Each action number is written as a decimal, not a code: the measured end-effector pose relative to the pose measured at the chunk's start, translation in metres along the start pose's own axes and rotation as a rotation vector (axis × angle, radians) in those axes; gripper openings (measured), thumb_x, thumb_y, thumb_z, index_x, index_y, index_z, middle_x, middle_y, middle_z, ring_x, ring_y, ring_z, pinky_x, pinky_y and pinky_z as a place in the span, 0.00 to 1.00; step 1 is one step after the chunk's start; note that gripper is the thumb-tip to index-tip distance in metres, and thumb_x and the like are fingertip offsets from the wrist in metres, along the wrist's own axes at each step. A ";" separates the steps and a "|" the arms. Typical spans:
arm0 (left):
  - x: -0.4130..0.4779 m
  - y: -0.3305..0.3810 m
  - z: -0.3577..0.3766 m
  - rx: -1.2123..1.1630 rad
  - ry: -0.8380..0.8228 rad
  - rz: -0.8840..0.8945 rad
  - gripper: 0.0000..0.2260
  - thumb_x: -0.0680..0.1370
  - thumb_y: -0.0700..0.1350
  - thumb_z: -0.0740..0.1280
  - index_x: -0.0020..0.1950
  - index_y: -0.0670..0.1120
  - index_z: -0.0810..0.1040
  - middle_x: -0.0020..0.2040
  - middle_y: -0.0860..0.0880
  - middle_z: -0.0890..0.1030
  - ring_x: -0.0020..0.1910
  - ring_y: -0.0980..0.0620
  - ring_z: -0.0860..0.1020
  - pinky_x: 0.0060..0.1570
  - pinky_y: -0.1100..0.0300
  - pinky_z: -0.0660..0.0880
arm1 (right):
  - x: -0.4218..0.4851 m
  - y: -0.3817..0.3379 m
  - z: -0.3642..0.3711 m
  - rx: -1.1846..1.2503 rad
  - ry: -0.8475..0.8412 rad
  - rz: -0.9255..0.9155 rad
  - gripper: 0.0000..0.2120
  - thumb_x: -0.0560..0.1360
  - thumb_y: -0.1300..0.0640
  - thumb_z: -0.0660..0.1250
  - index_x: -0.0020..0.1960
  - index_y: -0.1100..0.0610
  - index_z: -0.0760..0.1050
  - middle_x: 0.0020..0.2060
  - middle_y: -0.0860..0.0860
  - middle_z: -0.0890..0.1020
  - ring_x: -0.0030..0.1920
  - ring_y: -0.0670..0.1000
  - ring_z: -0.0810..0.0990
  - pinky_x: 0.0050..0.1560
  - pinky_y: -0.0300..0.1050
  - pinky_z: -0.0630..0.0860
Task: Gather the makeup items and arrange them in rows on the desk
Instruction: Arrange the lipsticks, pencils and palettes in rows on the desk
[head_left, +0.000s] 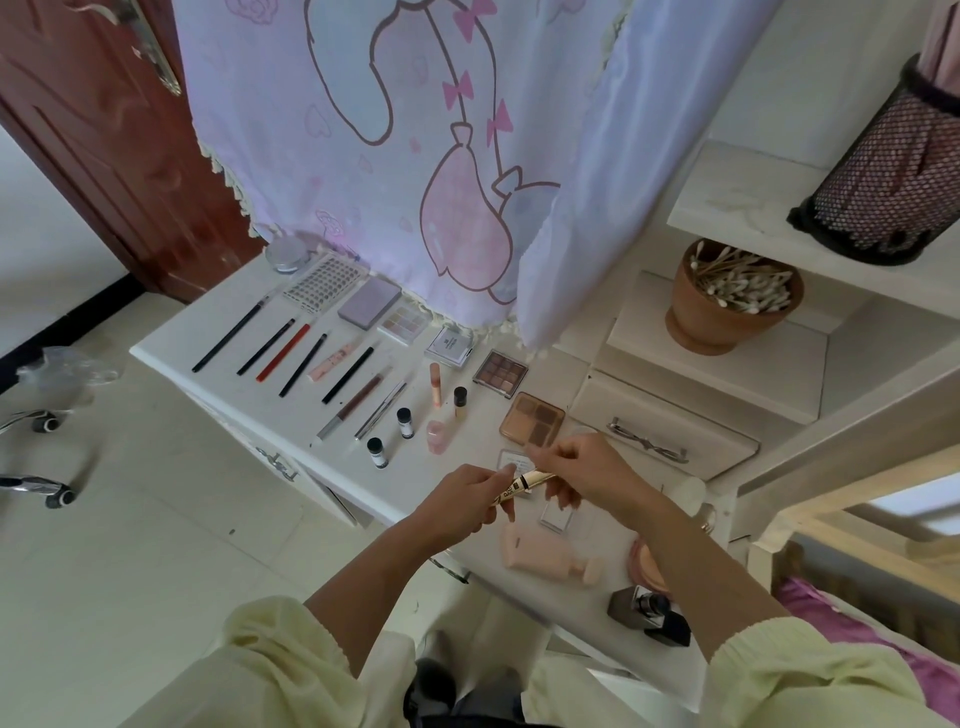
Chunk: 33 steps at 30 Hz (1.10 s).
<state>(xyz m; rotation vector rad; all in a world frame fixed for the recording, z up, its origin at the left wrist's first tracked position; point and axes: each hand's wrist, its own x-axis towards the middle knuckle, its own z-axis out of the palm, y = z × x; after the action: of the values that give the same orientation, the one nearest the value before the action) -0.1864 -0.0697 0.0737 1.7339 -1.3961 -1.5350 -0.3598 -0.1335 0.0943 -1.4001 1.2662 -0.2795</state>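
Gold tube (524, 483), centre frame: gripped at either end by fingers of left hand (462, 501) and right hand (587, 467), above worktop (249, 400). Rowed, centre left: pencils (266, 347), palettes (501, 373). Left unsorted, lower right: pink bottle (545, 558), dark bottle (649, 613).

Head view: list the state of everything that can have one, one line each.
gold tube, held at its ends by left hand and right hand
pink tube, lying on its side, capped
drawer, shut
clay pot, upright, full of cotton swabs
black-capped vials, upright, capped
pencils, lying flat in a row
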 end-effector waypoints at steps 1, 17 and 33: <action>0.000 0.000 0.000 0.005 0.005 0.001 0.24 0.83 0.56 0.54 0.36 0.46 0.80 0.27 0.52 0.71 0.24 0.58 0.65 0.28 0.67 0.64 | 0.000 0.001 -0.002 0.049 -0.007 -0.018 0.11 0.76 0.54 0.69 0.46 0.63 0.79 0.35 0.56 0.83 0.30 0.47 0.79 0.31 0.38 0.74; 0.000 0.008 0.010 -0.107 -0.026 -0.041 0.24 0.82 0.58 0.54 0.36 0.46 0.79 0.27 0.52 0.68 0.25 0.55 0.63 0.26 0.65 0.62 | -0.008 0.000 -0.017 0.151 -0.022 -0.035 0.12 0.74 0.50 0.72 0.45 0.60 0.79 0.38 0.58 0.85 0.34 0.52 0.83 0.34 0.39 0.77; 0.005 -0.006 0.005 -0.206 -0.050 -0.059 0.24 0.82 0.57 0.55 0.36 0.45 0.79 0.25 0.53 0.66 0.24 0.55 0.61 0.26 0.64 0.60 | 0.003 -0.003 -0.019 0.009 0.022 -0.015 0.12 0.75 0.52 0.70 0.44 0.62 0.79 0.33 0.56 0.84 0.27 0.46 0.78 0.28 0.35 0.73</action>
<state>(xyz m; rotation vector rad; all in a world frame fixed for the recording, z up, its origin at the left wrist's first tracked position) -0.1892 -0.0700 0.0647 1.6345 -1.1732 -1.6994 -0.3715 -0.1470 0.1013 -1.4030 1.2717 -0.3108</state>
